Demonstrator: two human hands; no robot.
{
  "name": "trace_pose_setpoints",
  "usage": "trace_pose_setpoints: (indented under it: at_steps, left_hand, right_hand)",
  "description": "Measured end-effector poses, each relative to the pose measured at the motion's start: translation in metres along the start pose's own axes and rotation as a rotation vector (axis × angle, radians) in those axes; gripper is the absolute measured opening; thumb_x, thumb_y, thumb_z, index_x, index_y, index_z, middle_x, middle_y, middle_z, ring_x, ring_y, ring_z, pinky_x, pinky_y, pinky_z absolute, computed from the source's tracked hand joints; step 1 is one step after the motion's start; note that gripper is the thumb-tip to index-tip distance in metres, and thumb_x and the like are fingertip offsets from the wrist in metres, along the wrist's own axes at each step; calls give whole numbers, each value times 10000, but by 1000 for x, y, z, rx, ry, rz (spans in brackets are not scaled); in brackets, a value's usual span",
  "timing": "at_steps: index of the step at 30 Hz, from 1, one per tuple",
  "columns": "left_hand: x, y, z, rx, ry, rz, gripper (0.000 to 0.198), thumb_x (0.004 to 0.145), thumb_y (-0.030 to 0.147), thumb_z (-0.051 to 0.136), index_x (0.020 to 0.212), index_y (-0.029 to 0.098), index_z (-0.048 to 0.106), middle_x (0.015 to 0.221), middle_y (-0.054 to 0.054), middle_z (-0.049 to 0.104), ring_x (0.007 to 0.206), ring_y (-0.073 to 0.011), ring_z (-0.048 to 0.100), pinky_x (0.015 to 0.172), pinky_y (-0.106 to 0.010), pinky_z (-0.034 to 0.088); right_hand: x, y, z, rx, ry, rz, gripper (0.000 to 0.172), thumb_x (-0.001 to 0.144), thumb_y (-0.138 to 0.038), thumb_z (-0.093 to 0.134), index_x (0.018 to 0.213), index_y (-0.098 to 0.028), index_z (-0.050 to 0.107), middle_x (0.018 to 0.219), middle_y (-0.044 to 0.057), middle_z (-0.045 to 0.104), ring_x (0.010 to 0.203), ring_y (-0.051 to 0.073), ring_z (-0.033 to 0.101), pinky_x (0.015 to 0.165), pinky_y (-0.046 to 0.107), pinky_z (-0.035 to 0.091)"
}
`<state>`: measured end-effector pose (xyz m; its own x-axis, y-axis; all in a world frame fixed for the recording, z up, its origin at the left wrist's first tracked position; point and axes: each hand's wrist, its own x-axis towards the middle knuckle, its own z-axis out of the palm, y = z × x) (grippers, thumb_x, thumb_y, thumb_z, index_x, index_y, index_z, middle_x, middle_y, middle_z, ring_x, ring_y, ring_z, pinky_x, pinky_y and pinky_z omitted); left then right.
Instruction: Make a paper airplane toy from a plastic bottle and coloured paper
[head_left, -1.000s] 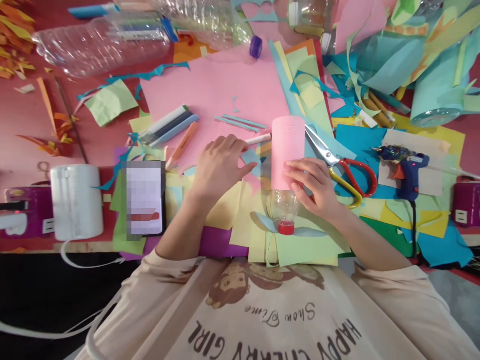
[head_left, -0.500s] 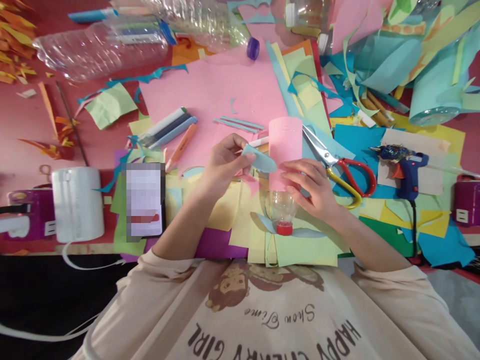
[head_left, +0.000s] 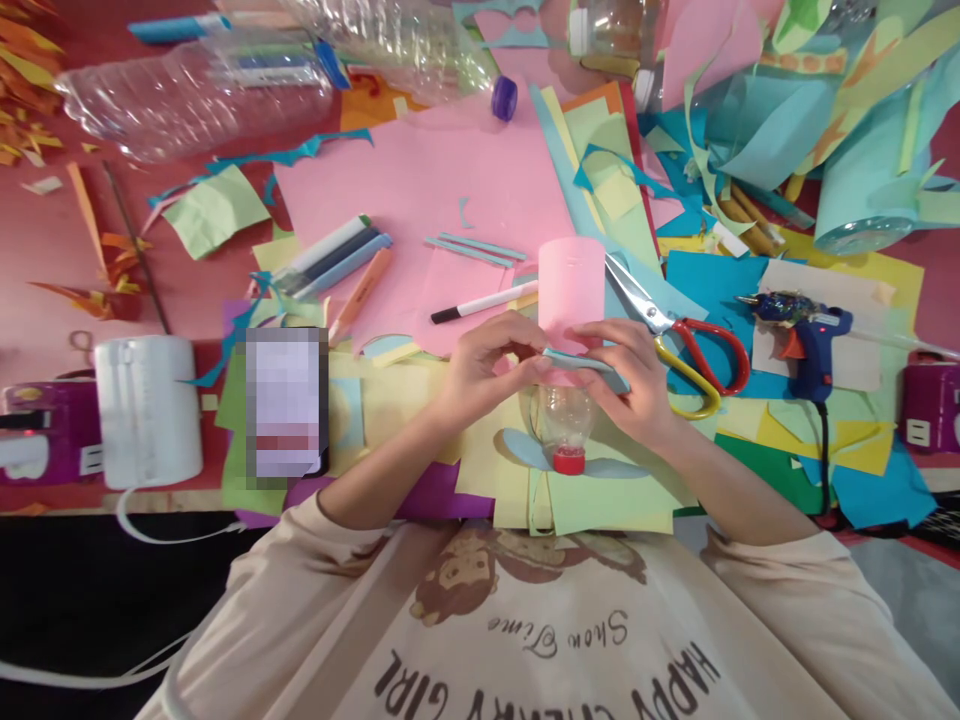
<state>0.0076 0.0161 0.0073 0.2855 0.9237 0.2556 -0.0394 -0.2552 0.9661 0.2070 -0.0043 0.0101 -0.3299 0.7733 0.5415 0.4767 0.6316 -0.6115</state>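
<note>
Between my two hands is a small light blue paper piece (head_left: 568,360), seen nearly edge-on. My left hand (head_left: 499,360) pinches its left end, and the fingers of my right hand (head_left: 628,375) close on its right end. Just behind the hands lies a bottle wrapped in pink paper (head_left: 571,275), its clear neck and red cap (head_left: 569,459) toward me. Light blue paper shapes (head_left: 526,449) lie beside the cap. Scissors (head_left: 667,325) with red and yellow handles rest right of the bottle, and a marker with a black tip (head_left: 480,301) lies to its left.
A blue glue gun (head_left: 817,335) sits at the right. On the left are a phone (head_left: 289,400), a white device (head_left: 148,410) and several markers (head_left: 337,258). Clear plastic bottles (head_left: 195,95) and paper scraps lie along the back.
My left hand has moved right and slightly down with the blue paper, which has turned edge-on. My right hand has taken hold of its other end. The white marker is now more exposed.
</note>
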Motion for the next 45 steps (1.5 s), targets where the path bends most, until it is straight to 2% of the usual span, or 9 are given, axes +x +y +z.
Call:
trace_pose_setpoints:
  at_steps: [9, 11, 14, 16, 19, 24, 33, 40, 45]
  left_hand:
    - [-2, -2, 3, 103, 43, 125, 105, 806, 289, 736, 778, 201, 686, 719, -12, 695, 671, -107, 632, 634, -250, 533]
    - [-3, -2, 3, 107, 50, 122, 101, 801, 275, 739, 787, 193, 681, 733, -14, 696, 659, -100, 628, 617, -236, 531]
    - [-3, -3, 4, 101, 50, 144, 63, 809, 228, 724, 798, 194, 673, 738, -9, 689, 661, -92, 624, 608, -219, 525]
    - [-3, -3, 4, 92, 39, 173, 53, 805, 200, 723, 805, 200, 670, 745, -6, 693, 673, -92, 630, 614, -216, 526]
    - [-3, -4, 4, 80, 17, 208, 45, 816, 219, 716, 811, 202, 675, 786, -20, 724, 714, -108, 666, 638, -232, 547]
    - [-7, -1, 5, 46, -44, 179, 27, 845, 216, 687, 862, 195, 686, 959, -69, 768, 922, -164, 728, 781, -282, 600]
    - [-8, -5, 6, 48, 13, 203, 77, 793, 155, 729, 836, 179, 669, 764, -21, 739, 707, -108, 705, 654, -196, 577]
    - [-8, 0, 5, 61, -83, 229, 68, 818, 140, 704, 831, 175, 647, 957, -71, 761, 922, -147, 725, 794, -246, 590]
    - [-7, 3, 5, 140, -106, 281, 67, 824, 139, 691, 835, 180, 639, 927, -70, 763, 866, -142, 726, 741, -239, 584]
  right_hand:
    - [0, -3, -3, 56, 4, 26, 167, 904, -210, 557, 1059, -270, 571, 1106, 57, 681, 1049, 242, 634, 874, 458, 525]
    - [-2, -3, -3, 67, 94, 26, 184, 895, -232, 569, 1075, -269, 558, 1079, 61, 658, 1020, 241, 628, 837, 442, 533]
    - [-5, -3, -2, -6, 279, 15, 170, 856, -223, 629, 999, -279, 555, 898, 26, 599, 837, 205, 612, 700, 379, 521]
    - [-4, -4, -2, -63, 307, -17, 167, 839, -197, 656, 953, -277, 565, 805, 5, 561, 746, 182, 587, 641, 347, 493]
    - [-2, -5, -3, -102, 250, -55, 149, 853, -180, 649, 961, -268, 599, 790, 9, 577, 733, 173, 587, 638, 335, 486]
    - [0, -5, -3, -86, 197, -85, 115, 890, -212, 613, 985, -276, 630, 827, 15, 650, 749, 178, 620, 677, 356, 504]
    - [-2, -3, 0, 7, 137, -110, 145, 859, -157, 628, 971, -244, 658, 905, 35, 712, 837, 200, 632, 730, 372, 509]
    - [-2, -4, 0, 41, 91, -117, 174, 847, -139, 611, 976, -241, 668, 883, 26, 692, 828, 182, 610, 740, 356, 493]
    - [-1, -6, 1, 64, 56, -119, 165, 834, -147, 627, 966, -237, 668, 834, 20, 659, 799, 174, 593, 711, 348, 490]
